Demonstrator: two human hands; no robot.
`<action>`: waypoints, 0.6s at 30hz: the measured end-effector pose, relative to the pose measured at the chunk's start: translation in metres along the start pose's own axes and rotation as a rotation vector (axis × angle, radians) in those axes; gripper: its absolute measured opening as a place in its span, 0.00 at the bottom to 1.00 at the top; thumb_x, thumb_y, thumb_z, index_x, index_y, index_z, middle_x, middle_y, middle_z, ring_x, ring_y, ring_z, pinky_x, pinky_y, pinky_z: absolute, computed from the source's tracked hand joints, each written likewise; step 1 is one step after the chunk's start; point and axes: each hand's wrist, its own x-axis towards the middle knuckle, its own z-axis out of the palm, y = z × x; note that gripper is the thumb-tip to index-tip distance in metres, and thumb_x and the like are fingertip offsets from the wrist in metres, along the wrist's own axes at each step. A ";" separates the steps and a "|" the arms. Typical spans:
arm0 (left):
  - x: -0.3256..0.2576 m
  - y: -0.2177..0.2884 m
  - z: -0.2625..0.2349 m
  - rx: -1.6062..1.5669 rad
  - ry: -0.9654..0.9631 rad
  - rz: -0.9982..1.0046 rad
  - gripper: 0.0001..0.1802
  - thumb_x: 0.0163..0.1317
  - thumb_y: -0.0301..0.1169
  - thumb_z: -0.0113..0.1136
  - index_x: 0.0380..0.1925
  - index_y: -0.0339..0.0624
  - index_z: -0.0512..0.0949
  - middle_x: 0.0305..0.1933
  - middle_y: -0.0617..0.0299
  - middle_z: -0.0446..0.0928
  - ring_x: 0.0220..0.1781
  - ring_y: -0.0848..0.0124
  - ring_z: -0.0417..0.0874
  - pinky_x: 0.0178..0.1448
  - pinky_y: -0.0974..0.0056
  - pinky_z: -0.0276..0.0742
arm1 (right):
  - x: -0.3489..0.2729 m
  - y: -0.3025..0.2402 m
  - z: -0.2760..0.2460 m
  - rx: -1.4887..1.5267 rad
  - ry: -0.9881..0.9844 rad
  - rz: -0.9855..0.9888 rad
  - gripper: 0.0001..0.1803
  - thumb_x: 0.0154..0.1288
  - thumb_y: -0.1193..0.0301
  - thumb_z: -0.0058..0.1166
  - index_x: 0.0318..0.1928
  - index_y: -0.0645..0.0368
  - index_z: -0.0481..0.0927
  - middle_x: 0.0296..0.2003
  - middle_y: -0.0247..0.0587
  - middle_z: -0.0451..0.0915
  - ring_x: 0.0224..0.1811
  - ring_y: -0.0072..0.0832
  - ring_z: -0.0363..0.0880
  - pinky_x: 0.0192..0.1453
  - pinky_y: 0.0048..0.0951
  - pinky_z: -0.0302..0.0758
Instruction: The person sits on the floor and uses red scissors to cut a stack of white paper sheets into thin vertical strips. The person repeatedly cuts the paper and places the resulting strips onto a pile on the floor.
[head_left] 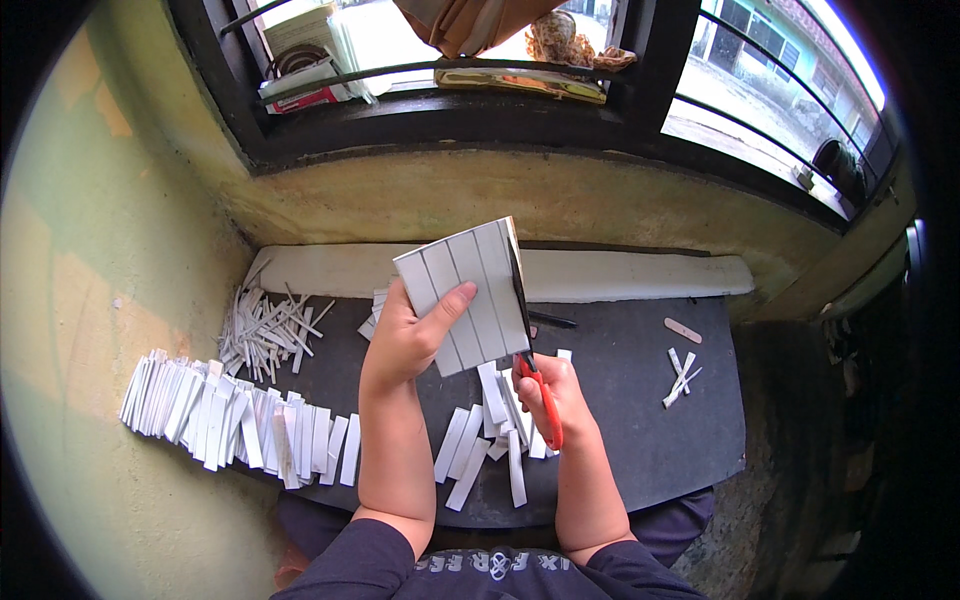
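My left hand [415, 335] grips a white sheet [462, 290] marked with dark parallel lines, the thumb lying on its face. In my right hand [560, 395] are scissors [546, 405] with red-orange handles. Their dark blades run up along the sheet's right edge. Below the sheet, a loose heap of cut white strips [500, 415] lies on the dark tabletop [640, 420], between my forearms. Beyond my left forearm, a long overlapping row of white strips [230, 415] reaches to the left wall.
Thin white offcuts [270, 330] are piled at the back left. A long pale slab [620, 275] lies along the table's far edge. On the right are a small beige stick [683, 330] and a few white slivers [681, 378]. A barred window [450, 110] is above the wall.
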 end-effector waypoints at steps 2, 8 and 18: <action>0.000 -0.001 -0.001 0.000 0.003 -0.017 0.14 0.56 0.25 0.58 0.43 0.33 0.74 0.40 0.58 0.78 0.41 0.72 0.78 0.47 0.69 0.71 | 0.000 -0.001 0.001 -0.012 0.012 0.021 0.26 0.56 0.52 0.56 0.19 0.62 0.68 0.11 0.30 0.62 0.17 0.18 0.60 0.20 0.23 0.61; 0.000 -0.001 0.001 -0.041 0.042 0.017 0.13 0.56 0.28 0.59 0.40 0.33 0.75 0.38 0.59 0.78 0.40 0.74 0.77 0.45 0.70 0.71 | -0.001 -0.005 0.001 -0.005 0.031 0.022 0.25 0.57 0.54 0.57 0.16 0.62 0.68 0.10 0.29 0.61 0.16 0.16 0.59 0.19 0.23 0.59; 0.000 0.007 0.002 -0.055 -0.002 -0.042 0.15 0.55 0.26 0.59 0.44 0.33 0.74 0.41 0.59 0.77 0.43 0.72 0.77 0.48 0.69 0.70 | -0.001 -0.004 0.005 -0.018 0.076 0.036 0.28 0.59 0.53 0.56 0.14 0.62 0.67 0.10 0.27 0.60 0.15 0.16 0.56 0.17 0.23 0.56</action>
